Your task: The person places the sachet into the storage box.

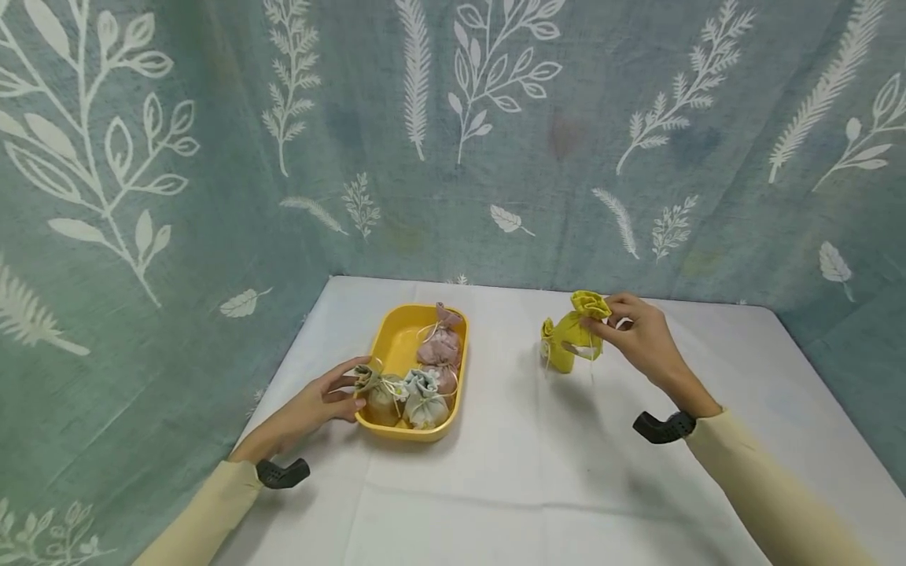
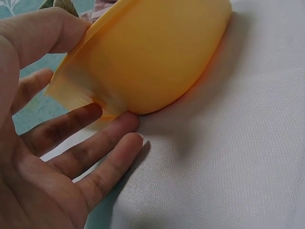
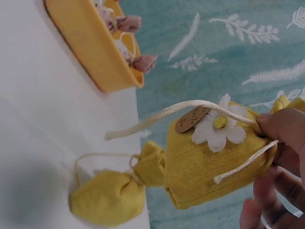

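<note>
My right hand [image 1: 640,334] pinches a yellow drawstring pouch [image 3: 205,174] by its gathered neck, above the table. A white fabric flower, a small tan tag and pale cords show on its front. Just to its left, a second yellow pouch [image 3: 107,198] stands on the table, partly hidden behind the held one in the head view. With fingers spread and fairly straight, my left hand [image 1: 322,405] touches the left side of a yellow tray [image 1: 399,330]; its thumb lies at the rim. An olive pouch [image 1: 382,405] sits in the tray beside that hand.
The tray also holds a pale green pouch [image 1: 426,405] at the near end and pink pouches [image 1: 440,346] along the right side. A white cloth [image 1: 488,479] covers the table. Green leaf-patterned fabric [image 1: 425,212] hangs behind and to the left.
</note>
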`<state>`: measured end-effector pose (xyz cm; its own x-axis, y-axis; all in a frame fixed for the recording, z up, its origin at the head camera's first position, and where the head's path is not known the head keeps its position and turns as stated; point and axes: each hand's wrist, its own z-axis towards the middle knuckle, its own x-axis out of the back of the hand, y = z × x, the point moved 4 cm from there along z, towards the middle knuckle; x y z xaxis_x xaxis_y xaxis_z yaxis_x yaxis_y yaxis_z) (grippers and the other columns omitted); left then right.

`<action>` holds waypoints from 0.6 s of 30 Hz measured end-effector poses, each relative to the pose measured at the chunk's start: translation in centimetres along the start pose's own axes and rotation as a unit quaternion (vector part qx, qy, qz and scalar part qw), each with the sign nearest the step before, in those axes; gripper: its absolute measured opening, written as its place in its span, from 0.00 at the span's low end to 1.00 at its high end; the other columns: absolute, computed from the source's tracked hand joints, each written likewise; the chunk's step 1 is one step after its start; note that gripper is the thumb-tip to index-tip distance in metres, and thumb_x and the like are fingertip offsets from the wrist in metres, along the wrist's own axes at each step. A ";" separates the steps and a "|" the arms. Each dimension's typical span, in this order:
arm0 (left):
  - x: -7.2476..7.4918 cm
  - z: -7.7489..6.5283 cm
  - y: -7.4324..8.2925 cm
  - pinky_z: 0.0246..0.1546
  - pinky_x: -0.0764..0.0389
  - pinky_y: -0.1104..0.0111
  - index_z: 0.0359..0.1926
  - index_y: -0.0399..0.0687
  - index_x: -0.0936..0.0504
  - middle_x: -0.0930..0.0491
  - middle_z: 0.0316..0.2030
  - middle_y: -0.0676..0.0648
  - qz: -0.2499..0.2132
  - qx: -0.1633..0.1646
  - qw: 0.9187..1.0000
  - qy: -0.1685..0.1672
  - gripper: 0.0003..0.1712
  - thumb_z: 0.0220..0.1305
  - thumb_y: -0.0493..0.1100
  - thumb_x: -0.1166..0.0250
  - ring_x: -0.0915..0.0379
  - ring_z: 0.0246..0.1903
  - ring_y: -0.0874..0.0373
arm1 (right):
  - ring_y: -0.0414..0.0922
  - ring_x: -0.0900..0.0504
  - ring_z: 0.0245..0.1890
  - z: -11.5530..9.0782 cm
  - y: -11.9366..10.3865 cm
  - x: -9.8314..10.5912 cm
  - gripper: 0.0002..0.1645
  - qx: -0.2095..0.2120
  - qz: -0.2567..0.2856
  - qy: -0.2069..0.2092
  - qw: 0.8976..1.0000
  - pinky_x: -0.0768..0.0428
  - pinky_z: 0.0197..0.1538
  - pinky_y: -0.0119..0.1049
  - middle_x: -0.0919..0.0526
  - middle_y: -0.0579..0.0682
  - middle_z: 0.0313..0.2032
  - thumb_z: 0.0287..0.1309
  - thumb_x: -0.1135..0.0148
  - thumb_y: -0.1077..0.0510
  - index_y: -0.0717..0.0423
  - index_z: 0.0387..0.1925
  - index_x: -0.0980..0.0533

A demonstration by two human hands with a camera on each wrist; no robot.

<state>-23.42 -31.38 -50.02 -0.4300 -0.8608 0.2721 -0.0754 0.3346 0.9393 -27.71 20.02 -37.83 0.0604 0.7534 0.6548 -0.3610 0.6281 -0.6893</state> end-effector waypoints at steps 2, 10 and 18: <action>-0.1 0.2 0.1 0.50 0.15 0.57 0.78 0.73 0.41 0.43 0.76 0.43 0.005 0.000 1.000 -0.001 0.44 0.68 0.51 0.29 0.38 0.70 0.37 | 0.46 0.25 0.40 0.2 -0.3 0.0 0.15 0.003 0.003 0.002 1.000 0.25 0.36 0.35 0.19 0.50 0.53 0.66 0.30 0.47 0.55 0.41 0.12; 0.2 0.0 -0.1 0.49 0.15 0.56 0.78 0.70 0.40 0.42 0.75 0.42 0.001 -0.005 1.000 0.004 0.43 0.69 0.48 0.29 0.36 0.68 0.38 | 0.47 0.26 0.40 1.1 -1.9 -1.4 0.14 0.021 0.036 -0.005 0.999 0.22 0.40 0.41 0.19 0.48 0.50 0.65 0.28 0.49 0.55 0.43 0.12; 0.0 0.2 -0.2 0.49 0.15 0.57 0.78 0.70 0.41 0.42 0.75 0.42 0.008 -0.009 1.000 0.000 0.43 0.69 0.50 0.30 0.36 0.68 0.37 | 0.46 0.24 0.37 1.9 -3.6 -2.8 0.12 0.054 0.044 -0.013 0.997 0.21 0.38 0.39 0.18 0.45 0.47 0.63 0.27 0.51 0.53 0.44 0.12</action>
<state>-23.56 -31.40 -50.19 -0.4318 -0.8552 0.2865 -0.0522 0.3408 0.9387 -28.32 15.33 -36.58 -0.0003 0.7981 0.6025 -0.4627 0.5340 -0.7076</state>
